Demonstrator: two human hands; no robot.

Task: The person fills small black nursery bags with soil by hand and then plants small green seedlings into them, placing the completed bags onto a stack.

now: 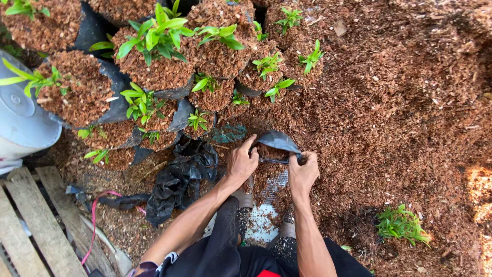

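Both my hands hold a small black plastic grow bag (pixel 278 141) open in front of me, on a bed of reddish-brown coconut husk (pixel 400 102). My left hand (pixel 242 160) grips the bag's left rim, fingers curled over the edge. My right hand (pixel 302 172) pinches the right rim. The bag looks partly filled with husk. Behind it stand several filled black bags, each with a small green seedling (pixel 159 33).
A pile of empty black bags (pixel 179 179) lies left of my left arm. A grey bucket (pixel 23 115) and a wooden pallet (pixel 36 220) are at the far left. A loose bunch of green seedlings (pixel 402 224) lies at lower right.
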